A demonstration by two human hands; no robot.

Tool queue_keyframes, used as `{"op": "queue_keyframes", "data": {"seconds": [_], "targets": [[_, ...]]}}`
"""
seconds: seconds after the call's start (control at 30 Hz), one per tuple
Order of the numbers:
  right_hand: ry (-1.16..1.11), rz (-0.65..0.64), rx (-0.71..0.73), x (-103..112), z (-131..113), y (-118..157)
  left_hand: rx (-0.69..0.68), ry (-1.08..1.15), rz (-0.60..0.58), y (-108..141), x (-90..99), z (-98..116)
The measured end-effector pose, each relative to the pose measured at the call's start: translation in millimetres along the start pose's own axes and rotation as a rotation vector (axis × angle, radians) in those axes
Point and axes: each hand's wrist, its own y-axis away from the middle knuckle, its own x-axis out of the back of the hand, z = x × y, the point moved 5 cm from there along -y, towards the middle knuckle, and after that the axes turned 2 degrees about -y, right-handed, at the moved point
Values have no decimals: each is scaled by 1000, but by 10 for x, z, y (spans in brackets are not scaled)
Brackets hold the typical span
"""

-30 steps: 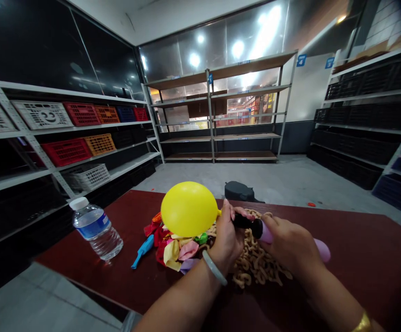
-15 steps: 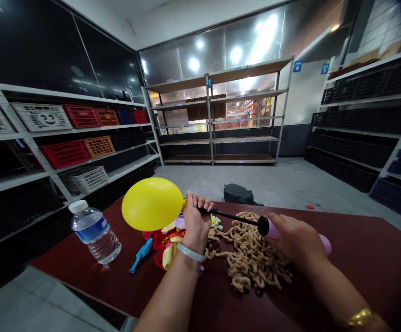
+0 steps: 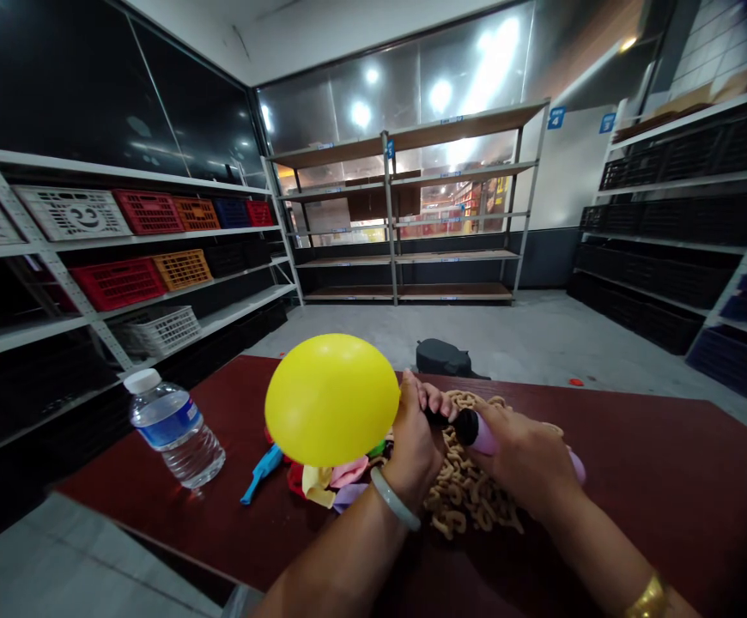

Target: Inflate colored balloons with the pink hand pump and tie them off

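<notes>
Dark red glossy table (image 3: 644, 446) — left hand (image 3: 417, 438), fingers curled, grips black pump nozzle (image 3: 436, 418) at yellow oval balloon (image 3: 332, 400); right fingers (image 3: 502, 438) wrap pink-purple plastic pump barrel (image 3: 484, 436).

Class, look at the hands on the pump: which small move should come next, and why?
Probably ease the right hand away from the left hand, extending the pump: the hands are close together with little of it showing between them, so the stroke looks nearly spent.

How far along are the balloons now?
The yellow balloon looks well filled. In hand: the left hand holds it at the hand pump's black end; the right hand grips the lilac handle. Remaining, likely: getting it off the pump and tying it, then perhaps the limp balloons.
</notes>
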Motion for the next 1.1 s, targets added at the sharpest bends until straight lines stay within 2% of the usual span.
{"op": "queue_keyframes", "data": {"seconds": [0.13,0.27,0.37,0.47,0.7,0.83,0.97,1.1], "targets": [[-12,-1,8,-30,166,-14,-57,12,51,-140,70,323],[45,-2,5,-13,405,-7,-181,34,69,-313,200,715],[67,-28,-27,12,499,3,-226,45,81,-374,272,821],[79,-43,-40,2,479,15,-207,71,90,-369,285,721],[52,-19,5,-45,215,18,-21,62,18,-150,115,97],[49,-11,-15,7,84,10,36,34,-25,-8,31,-114],[13,-21,-11,36,49,-2,27,25,-20,-14,9,-19],[-38,-10,5,31,156,-21,-66,37,28,-162,74,347]]}}
